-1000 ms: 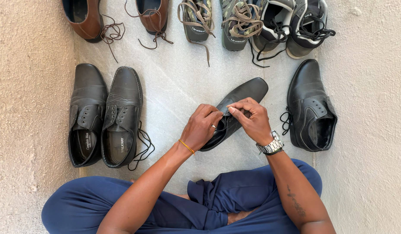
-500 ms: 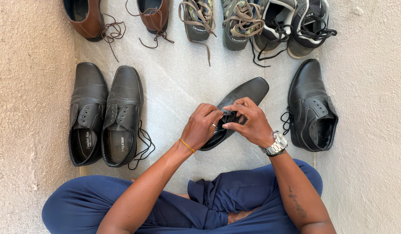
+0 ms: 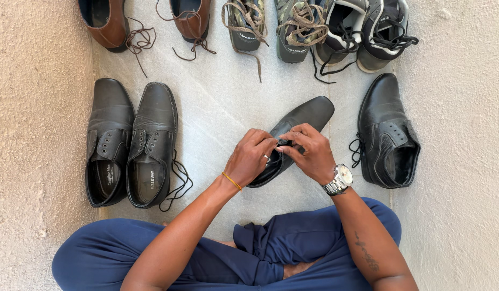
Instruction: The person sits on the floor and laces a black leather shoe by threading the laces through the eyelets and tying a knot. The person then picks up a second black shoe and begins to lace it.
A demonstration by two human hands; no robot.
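Note:
A black leather shoe [image 3: 309,114] lies tilted on the grey stone floor in front of my crossed legs, toe pointing up and right. My left hand [image 3: 249,157] grips its lacing area from the left, fingers curled. My right hand [image 3: 313,152] pinches at the same spot from the right, fingertips meeting the left hand's over the black lace. The shoe's opening and heel are hidden under both hands.
Its black partner shoe [image 3: 388,132] lies to the right with loose laces. A pair of black shoes [image 3: 132,141] stands at left. Along the top are two brown shoes [image 3: 106,21], camouflage sneakers [image 3: 271,24] and black-and-white sneakers [image 3: 362,29]. Rough plaster surfaces [image 3: 465,134] flank the floor strip.
My right hand has turned and shifted slightly, its fingers working at the lace; the wrist rotated so the watch face shows. The left hand and the shoe stay put.

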